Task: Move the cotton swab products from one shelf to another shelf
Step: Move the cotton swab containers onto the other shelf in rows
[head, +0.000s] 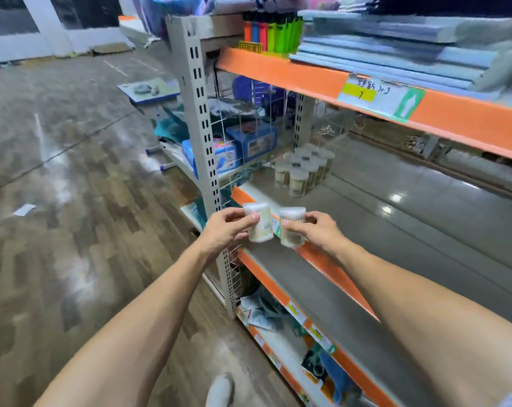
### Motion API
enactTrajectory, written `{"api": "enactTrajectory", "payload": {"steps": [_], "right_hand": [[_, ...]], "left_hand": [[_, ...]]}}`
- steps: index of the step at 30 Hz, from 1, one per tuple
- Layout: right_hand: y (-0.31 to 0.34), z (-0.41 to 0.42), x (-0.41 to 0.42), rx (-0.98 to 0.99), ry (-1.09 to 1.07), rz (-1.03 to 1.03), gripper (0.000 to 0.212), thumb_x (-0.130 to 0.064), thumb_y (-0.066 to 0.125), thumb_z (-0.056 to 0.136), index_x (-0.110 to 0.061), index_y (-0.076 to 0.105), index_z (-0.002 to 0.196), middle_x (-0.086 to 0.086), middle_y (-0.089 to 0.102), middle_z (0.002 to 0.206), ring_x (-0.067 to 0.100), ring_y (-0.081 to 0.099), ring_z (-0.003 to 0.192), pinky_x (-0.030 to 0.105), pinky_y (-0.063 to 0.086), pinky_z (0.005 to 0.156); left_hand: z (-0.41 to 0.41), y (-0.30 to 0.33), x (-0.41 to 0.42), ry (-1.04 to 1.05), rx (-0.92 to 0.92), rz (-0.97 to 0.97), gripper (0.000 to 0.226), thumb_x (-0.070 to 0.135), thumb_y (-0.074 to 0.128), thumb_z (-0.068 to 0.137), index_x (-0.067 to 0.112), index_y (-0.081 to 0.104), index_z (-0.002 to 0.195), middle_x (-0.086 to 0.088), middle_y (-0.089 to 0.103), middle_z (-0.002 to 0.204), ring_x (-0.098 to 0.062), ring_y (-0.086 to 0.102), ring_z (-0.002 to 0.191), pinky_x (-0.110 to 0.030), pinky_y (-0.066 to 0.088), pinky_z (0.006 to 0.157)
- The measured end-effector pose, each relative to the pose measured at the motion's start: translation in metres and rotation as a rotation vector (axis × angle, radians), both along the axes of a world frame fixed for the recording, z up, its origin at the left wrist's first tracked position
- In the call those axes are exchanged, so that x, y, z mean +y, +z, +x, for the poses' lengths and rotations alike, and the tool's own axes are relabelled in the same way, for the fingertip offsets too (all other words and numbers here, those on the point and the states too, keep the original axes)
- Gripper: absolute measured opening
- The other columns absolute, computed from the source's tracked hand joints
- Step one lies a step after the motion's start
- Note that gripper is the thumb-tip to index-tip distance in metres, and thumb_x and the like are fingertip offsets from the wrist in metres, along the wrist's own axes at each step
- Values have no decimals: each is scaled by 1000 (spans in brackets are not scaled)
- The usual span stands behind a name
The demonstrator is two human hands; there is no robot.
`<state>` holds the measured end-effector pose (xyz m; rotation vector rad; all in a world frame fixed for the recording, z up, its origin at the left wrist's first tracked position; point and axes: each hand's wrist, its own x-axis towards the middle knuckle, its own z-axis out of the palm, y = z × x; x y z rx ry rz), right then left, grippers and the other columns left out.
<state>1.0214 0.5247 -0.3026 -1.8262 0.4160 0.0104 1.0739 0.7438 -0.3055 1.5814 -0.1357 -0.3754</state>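
Cotton swab tubs are being carried one per hand: the left tub [260, 222] is being pinched by the left hand [230, 230], the right tub [291, 226] by the right hand [316, 230], both in front of the orange shelf edge [322, 261]. Beyond that edge, more swab jars [303, 168] are standing clustered. Fingertip grips are being relied upon, so a tub could be dropped, or knocked against the edge, or the cluster toppled while setting down.
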Motion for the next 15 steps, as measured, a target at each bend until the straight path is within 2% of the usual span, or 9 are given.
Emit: {"api": "enactTrajectory", "payload": {"steps": [1,2,3,6,8,11,14,15], "right_hand": [[-1,12,1,-3,-30,3,37,-38,88,69,-19,70,96,-7,72,90,4,66,79,22,56,73],[-1,19,2,-5,-40,-2,37,-36,87,72,-17,70,99,-6,72,91,4,66,79,18,55,72],[2,28,5,-4,-54,-2,35,-31,85,76,-15,69,102,-4,71,91,5,64,75,13,51,65],[6,53,11,-3,-140,-29,33,-28,82,79,-11,68,103,2,69,88,15,57,76,19,43,55],[8,69,17,-6,-192,-49,24,-28,83,78,-16,67,92,-2,65,81,14,58,77,16,43,55],[10,87,27,19,-297,-73,26,-31,85,75,-15,66,83,-1,65,76,14,59,71,22,44,59],[6,95,32,20,-388,-99,24,-23,85,75,-21,61,78,-5,65,78,9,57,68,15,43,55],[6,96,36,26,-417,-116,26,-22,85,74,-23,60,78,-5,66,80,9,57,69,18,44,55]], "left_hand": [[18,-2,-1,-23,-15,19,38,27,79,81,6,69,112,-11,73,110,-22,71,101,-36,57,91],[33,-4,-2,-36,-29,32,38,28,80,80,7,69,111,-12,72,111,-22,71,101,-35,57,90],[51,-4,-3,-51,-46,44,39,30,81,79,8,69,109,-14,72,111,-23,70,102,-35,58,89],[101,-4,-8,-143,-115,107,42,35,83,76,11,68,107,-13,70,108,-24,69,102,-36,58,88],[124,-1,-12,-218,-177,156,42,36,83,77,13,68,109,-9,69,107,-19,68,98,-27,58,83],[152,6,-17,-281,-302,275,43,37,80,79,17,63,113,6,65,104,-3,62,93,-10,47,73],[173,2,-21,-310,-373,309,43,31,80,79,17,59,115,13,62,99,5,59,88,-3,44,68],[178,0,-22,-319,-385,313,44,30,80,79,16,59,115,13,63,98,5,59,88,-4,45,70]]}}
